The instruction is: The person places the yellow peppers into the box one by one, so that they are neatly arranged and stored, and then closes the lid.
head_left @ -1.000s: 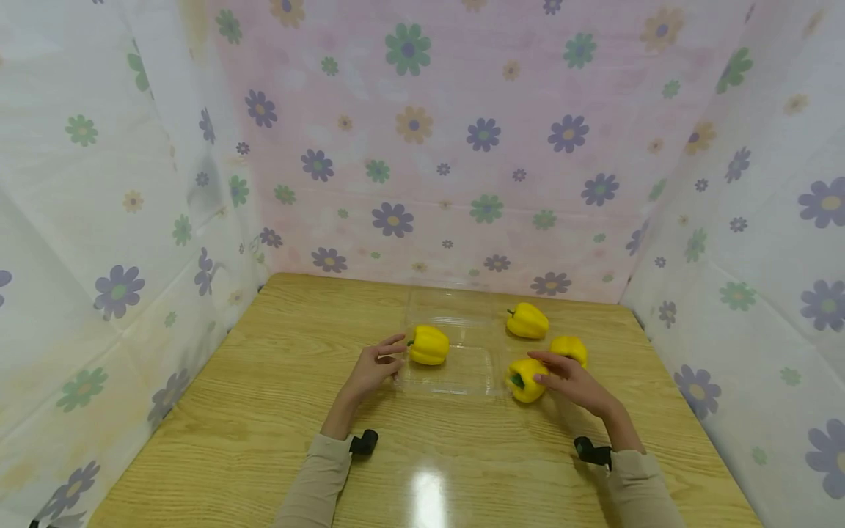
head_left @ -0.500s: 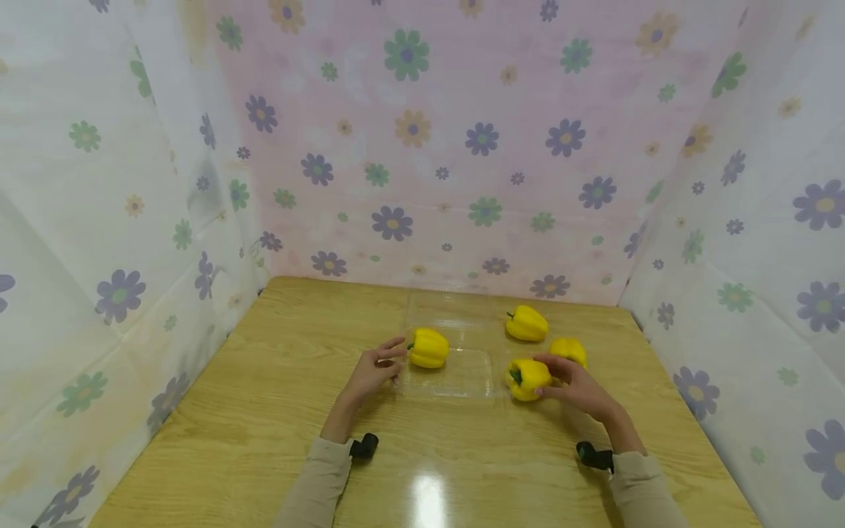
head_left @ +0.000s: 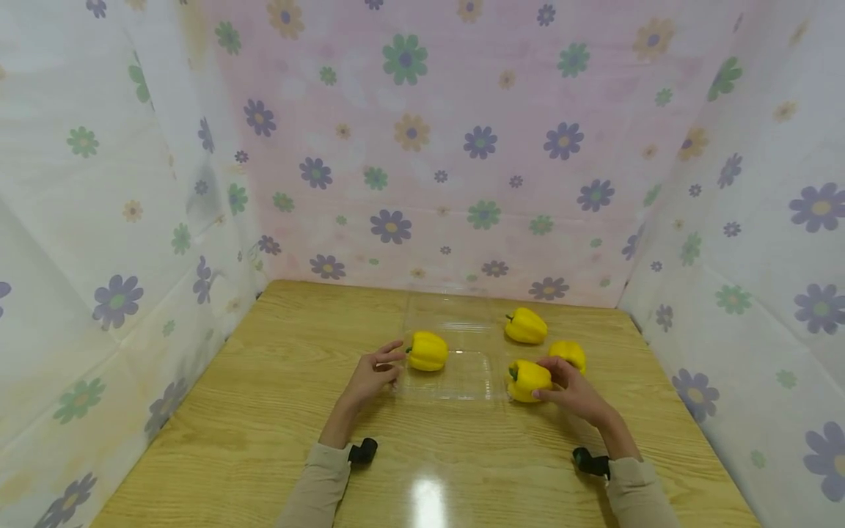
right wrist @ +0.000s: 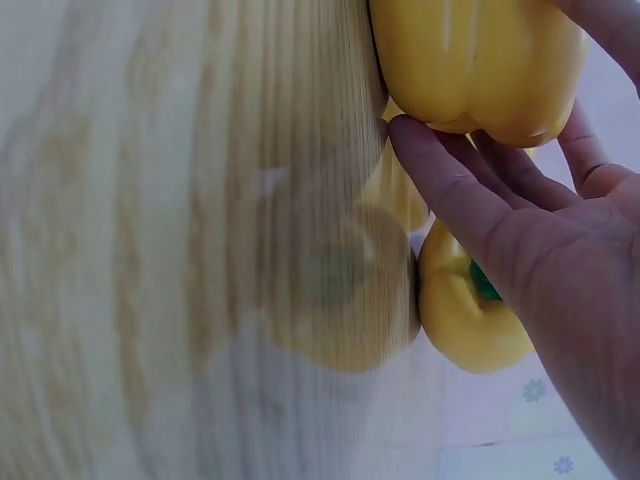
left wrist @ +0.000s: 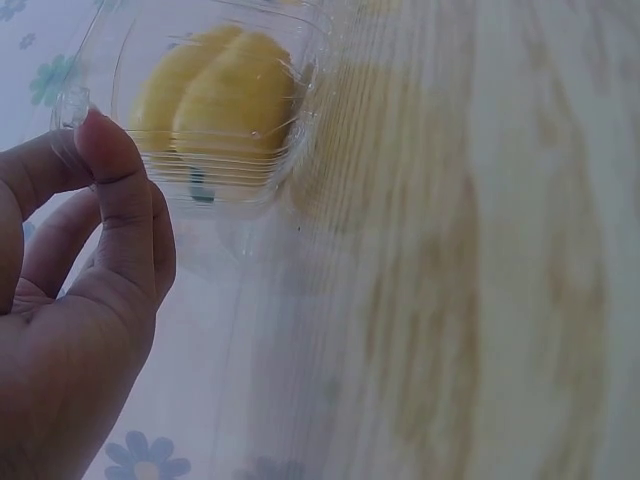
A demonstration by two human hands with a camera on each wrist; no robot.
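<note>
A clear plastic clamshell container [head_left: 474, 381] lies opened out on the table, its lid [head_left: 447, 308] toward the back. One yellow bell pepper [head_left: 428, 352] sits on its side in the container's left part, stem to the left. My left hand [head_left: 372, 378] pinches the container's left rim between thumb and fingertip, as the left wrist view shows. To the right of the container, my right hand [head_left: 576, 392] grips a second yellow bell pepper [head_left: 526, 381] from its right side. In the right wrist view, the fingers curve against that bell pepper [right wrist: 480, 60].
Two more yellow bell peppers stand at the right: one [head_left: 526, 326] behind the held pepper, another [head_left: 569, 356] just beyond the right hand. Flower-patterned cloth [head_left: 405, 132] walls in the wooden table [head_left: 284, 411] at the back and both sides.
My right hand has brought its fingers and thumb onto the front right pepper, which has turned slightly, stem upward. The left hand stays at the container's rim.
</note>
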